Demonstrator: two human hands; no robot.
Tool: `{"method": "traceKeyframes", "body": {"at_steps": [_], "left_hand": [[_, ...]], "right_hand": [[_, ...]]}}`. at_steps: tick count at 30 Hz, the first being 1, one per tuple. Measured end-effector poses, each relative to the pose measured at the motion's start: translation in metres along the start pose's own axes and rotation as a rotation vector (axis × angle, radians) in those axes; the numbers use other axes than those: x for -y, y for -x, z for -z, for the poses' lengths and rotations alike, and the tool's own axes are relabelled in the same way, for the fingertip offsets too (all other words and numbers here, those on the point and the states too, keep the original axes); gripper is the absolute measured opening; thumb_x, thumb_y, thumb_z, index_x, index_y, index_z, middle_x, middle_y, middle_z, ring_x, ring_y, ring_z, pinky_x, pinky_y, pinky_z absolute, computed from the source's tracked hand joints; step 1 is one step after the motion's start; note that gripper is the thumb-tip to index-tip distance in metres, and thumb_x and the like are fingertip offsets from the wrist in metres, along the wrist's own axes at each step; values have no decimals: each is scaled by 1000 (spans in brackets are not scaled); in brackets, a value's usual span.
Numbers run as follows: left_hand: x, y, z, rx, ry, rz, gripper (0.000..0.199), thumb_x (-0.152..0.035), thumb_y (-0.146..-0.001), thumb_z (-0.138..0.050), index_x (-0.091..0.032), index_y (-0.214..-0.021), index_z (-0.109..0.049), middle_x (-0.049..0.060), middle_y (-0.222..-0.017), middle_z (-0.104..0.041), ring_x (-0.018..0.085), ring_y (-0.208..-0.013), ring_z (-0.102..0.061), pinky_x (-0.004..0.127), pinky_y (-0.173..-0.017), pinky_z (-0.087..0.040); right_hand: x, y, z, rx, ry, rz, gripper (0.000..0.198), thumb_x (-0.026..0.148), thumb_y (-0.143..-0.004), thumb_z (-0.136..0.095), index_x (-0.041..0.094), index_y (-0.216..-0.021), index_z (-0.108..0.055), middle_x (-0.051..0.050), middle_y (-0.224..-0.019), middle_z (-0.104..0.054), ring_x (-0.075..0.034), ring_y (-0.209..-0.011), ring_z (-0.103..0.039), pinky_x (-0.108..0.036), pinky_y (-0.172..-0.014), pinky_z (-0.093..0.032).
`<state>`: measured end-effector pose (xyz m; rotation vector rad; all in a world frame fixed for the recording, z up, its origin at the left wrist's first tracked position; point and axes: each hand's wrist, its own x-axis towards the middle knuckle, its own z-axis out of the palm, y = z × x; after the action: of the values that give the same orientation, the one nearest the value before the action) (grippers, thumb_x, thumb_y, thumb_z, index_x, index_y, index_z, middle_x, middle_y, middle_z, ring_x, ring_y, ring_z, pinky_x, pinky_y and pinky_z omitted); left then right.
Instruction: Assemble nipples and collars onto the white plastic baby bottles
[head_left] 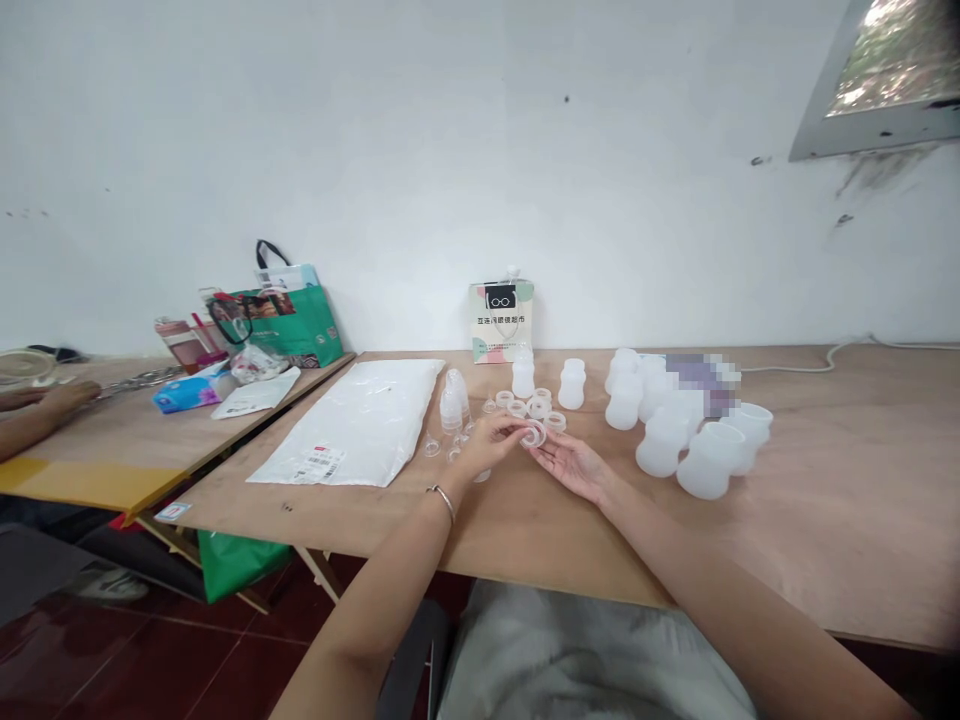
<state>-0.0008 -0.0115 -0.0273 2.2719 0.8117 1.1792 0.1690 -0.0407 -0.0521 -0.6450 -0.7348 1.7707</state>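
Between my two hands is a translucent white bottle collar ring (533,434), held above the wooden table. The fingers of my left hand (489,442) pinch its left side. My right hand (576,464), palm partly turned up, grips the right side with its fingertips. Just behind them lie several loose collar rings (516,409). Clear bottle nipples (431,446) rest to the left, some partly hidden by my left hand. Capped clear pieces (451,405) stand beside them. To the right are several frosted, waisted bottles (705,462), upright and without lids.
A white plastic mailer (352,420) lies flat on the left of the table (825,520). A paper bag (501,322) leans against the wall. On the neighbouring table are a green bag (300,325), a tissue pack (193,388) and another person's hand (71,398). A white cable (810,368) runs along the back right.
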Motion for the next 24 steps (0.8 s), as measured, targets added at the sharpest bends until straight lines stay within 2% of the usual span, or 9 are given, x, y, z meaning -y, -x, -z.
{"method": "traceKeyframes", "body": {"at_steps": [5, 8, 13, 17, 20, 24], "left_hand": [[4, 0, -4, -15, 101, 55, 22, -33, -80, -54, -15, -90, -62, 5, -81, -63, 12, -71, -57, 24, -65, -46], [4, 0, -4, -52, 48, 12, 18, -32, -79, -55, -15, -81, -59, 3, -76, -58, 10, -68, -53, 23, -63, -44], [4, 0, -3, -118, -42, -8, 14, -29, -78, -55, -15, -74, -53, 4, -86, -53, 12, -79, -50, 24, -66, -42], [6, 0, -8, -131, -23, 6, 16, -27, -78, -55, -16, -70, -47, 5, -92, -54, 14, -86, -52, 25, -67, -41], [9, 0, -14, -120, -7, 22, 17, -28, -78, -55, -16, -70, -46, 4, -88, -57, 12, -80, -53, 24, -66, -41], [10, 1, -18, -122, -35, 48, 18, -32, -79, -54, -17, -73, -47, 2, -80, -58, 11, -71, -51, 24, -64, -41]], "right_hand": [[0, 1, -1, 15, 22, -13, 16, 16, -82, -51, 16, -94, -60, -4, -94, -68, -11, -87, -65, -22, -82, -51], [0, 2, -1, 18, 13, -8, 15, 15, -81, -52, 16, -92, -61, -4, -93, -68, -10, -87, -65, -20, -83, -51], [0, 2, 1, 70, 42, 22, 18, 18, -82, -51, 17, -98, -60, -4, -100, -66, -11, -92, -63, -24, -89, -49], [-1, 0, 3, 36, 36, 16, 17, 16, -81, -52, 17, -95, -61, -4, -98, -67, -10, -92, -64, -23, -88, -49], [-3, -2, 5, 22, 49, 22, 23, 8, -76, -55, 18, -95, -62, -1, -96, -68, -8, -87, -64, -18, -83, -50], [-5, -4, 6, -19, 58, 37, 20, 9, -74, -59, 19, -91, -63, 1, -91, -69, -6, -81, -65, -15, -77, -51]]}}
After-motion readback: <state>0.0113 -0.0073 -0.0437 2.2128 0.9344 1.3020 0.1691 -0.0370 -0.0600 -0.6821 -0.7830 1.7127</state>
